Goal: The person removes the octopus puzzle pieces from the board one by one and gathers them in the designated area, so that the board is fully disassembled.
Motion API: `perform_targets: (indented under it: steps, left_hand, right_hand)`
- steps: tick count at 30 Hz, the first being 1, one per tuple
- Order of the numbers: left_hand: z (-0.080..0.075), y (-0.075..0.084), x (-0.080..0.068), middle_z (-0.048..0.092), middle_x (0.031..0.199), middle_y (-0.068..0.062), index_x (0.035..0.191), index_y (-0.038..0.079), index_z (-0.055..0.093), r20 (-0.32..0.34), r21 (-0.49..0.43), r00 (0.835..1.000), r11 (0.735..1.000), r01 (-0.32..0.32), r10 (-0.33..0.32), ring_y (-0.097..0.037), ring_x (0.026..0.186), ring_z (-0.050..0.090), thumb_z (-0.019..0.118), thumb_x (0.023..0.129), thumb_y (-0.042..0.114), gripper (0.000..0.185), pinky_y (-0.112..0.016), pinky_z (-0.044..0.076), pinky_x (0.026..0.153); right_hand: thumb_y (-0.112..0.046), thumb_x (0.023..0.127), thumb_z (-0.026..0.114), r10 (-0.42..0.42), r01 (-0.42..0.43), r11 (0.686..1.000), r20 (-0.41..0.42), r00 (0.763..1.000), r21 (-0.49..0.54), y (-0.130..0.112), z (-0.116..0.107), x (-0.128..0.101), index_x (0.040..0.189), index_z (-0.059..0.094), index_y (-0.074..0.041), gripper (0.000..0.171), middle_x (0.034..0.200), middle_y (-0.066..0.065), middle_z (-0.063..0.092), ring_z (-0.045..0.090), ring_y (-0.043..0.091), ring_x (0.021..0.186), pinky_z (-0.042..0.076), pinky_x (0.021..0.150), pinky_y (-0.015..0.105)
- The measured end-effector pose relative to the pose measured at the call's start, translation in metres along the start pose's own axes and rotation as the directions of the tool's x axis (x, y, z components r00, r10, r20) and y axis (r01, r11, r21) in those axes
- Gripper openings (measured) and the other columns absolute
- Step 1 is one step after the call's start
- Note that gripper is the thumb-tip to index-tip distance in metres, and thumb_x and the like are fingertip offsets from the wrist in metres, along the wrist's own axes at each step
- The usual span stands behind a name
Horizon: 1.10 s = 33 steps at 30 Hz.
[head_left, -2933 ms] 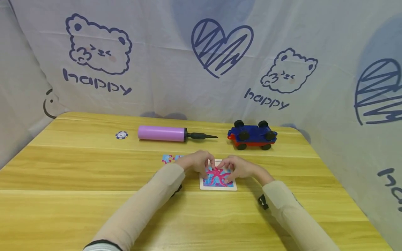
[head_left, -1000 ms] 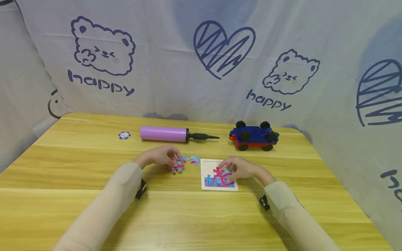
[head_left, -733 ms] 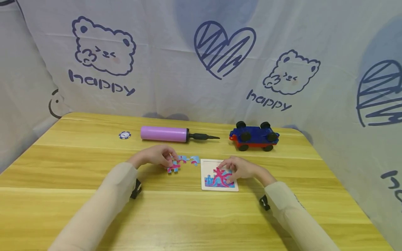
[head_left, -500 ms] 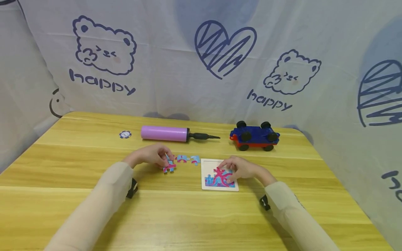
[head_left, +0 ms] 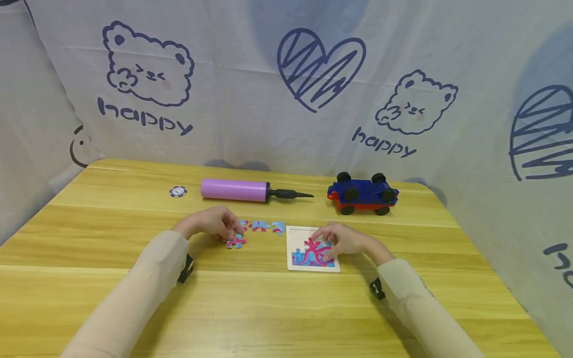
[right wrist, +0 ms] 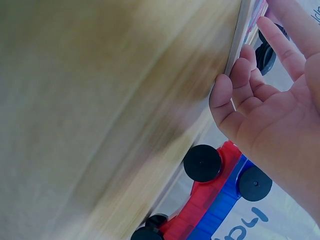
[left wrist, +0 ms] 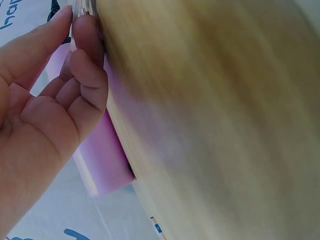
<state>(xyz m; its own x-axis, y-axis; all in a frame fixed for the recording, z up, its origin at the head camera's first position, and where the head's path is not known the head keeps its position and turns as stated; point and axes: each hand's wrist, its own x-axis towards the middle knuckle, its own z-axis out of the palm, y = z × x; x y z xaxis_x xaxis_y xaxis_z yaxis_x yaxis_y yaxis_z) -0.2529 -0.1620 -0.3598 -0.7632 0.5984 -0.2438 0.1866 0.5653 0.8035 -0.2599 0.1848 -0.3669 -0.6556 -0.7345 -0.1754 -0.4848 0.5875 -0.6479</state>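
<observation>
Left hand [head_left: 214,227] pinches a loose piece [head_left: 236,242] on the desk [head_left: 89,248], mid-desk, left of the puzzle board [head_left: 312,251]. Right hand [head_left: 342,240] rests relaxed fingers on the board, steadying it. Looks like the pulling-pieces-out step; next probably means letting go and reaching back to the board.

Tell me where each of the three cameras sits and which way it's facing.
Head: worn high, facing forward and down at the wooden table; both sleeved arms show.
Left wrist: low beside the left hand, facing the purple cylindrical pump.
Right wrist: low beside the right hand, facing the blue-and-red toy car.
Head shares both objects.
</observation>
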Motion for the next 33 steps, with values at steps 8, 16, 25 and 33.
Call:
perform_targets:
  steps: [8,16,25,33]
  left_hand:
    - [0.001,0.0,0.001,0.056,0.072,-0.007,0.097,-0.01,0.061,-0.022,-0.026,1.0,0.999,0.022,-0.022,-0.009,0.058,0.048,0.059,0.076,-0.011,0.02,-0.022,0.044,0.052]
    - [0.0,0.001,0.002,0.057,0.072,-0.009,0.091,-0.01,0.058,-0.06,-0.021,0.998,1.0,0.023,-0.024,-0.01,0.059,0.05,0.059,0.076,-0.01,0.015,-0.024,0.044,0.054]
    - [0.002,0.008,0.007,0.058,0.07,-0.005,0.09,-0.009,0.058,-0.084,0.02,0.996,1.0,-0.013,0.015,-0.011,0.058,0.05,0.06,0.078,-0.004,0.013,-0.024,0.044,0.055]
    - [0.008,0.015,0.015,0.06,0.072,-0.006,0.091,-0.008,0.059,-0.073,0.01,0.997,1.0,0.002,-0.001,-0.012,0.059,0.053,0.06,0.079,-0.003,0.013,-0.025,0.046,0.057]
  right_hand:
    - [-0.007,0.072,0.073,-0.007,0.007,1.0,0.0,1.0,0.003,0.0,0.0,-0.001,0.113,0.057,0.001,0.045,0.083,0.008,0.046,0.041,0.016,0.066,0.038,0.059,0.023]
    - [-0.006,0.072,0.073,-0.005,0.005,1.0,0.0,1.0,0.006,0.001,0.0,-0.002,0.113,0.057,0.001,0.045,0.083,0.008,0.046,0.041,0.016,0.066,0.037,0.059,0.023]
    - [-0.009,0.072,0.073,0.005,-0.005,1.0,0.002,1.0,0.0,0.005,-0.002,-0.003,0.115,0.056,0.001,0.047,0.088,0.006,0.047,0.041,0.019,0.072,0.037,0.063,0.025]
    - [-0.009,0.07,0.075,-0.015,0.015,1.0,-0.013,1.0,0.003,0.01,-0.004,-0.004,0.106,0.057,0.004,0.043,0.09,0.007,0.049,0.041,0.021,0.074,0.038,0.063,0.024]
